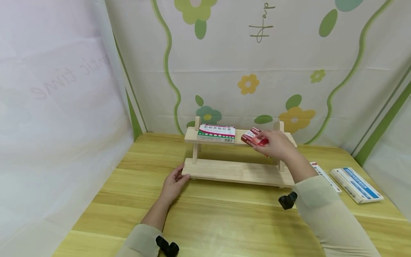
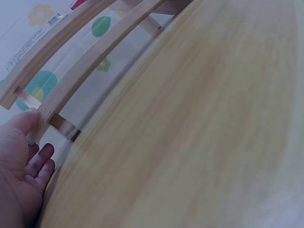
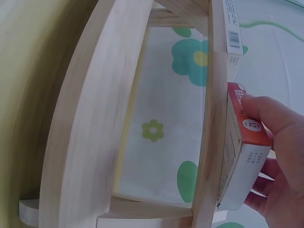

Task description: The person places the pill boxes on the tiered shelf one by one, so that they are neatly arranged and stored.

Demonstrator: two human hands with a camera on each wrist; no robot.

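A two-tier wooden shelf rack (image 1: 221, 170) stands on the table. My left hand (image 1: 172, 185) holds the left end of its lower board, the thumb (image 2: 29, 118) on the board's edge and the other fingers curled beside it. My right hand (image 1: 277, 144) grips a red and white medicine box (image 1: 252, 136) at the right part of the upper board. In the right wrist view this box (image 3: 242, 161) is tilted against the upper board's edge, thumb on its red face. A green and white medicine box (image 1: 216, 133) lies on the upper board's left part.
Right of the rack, a blue and white box (image 1: 357, 185) lies on the wooden table (image 1: 218, 217). Another white box (image 1: 324, 177) beside it is partly hidden by my right forearm. A flower-patterned curtain (image 1: 221, 85) hangs close behind the rack.
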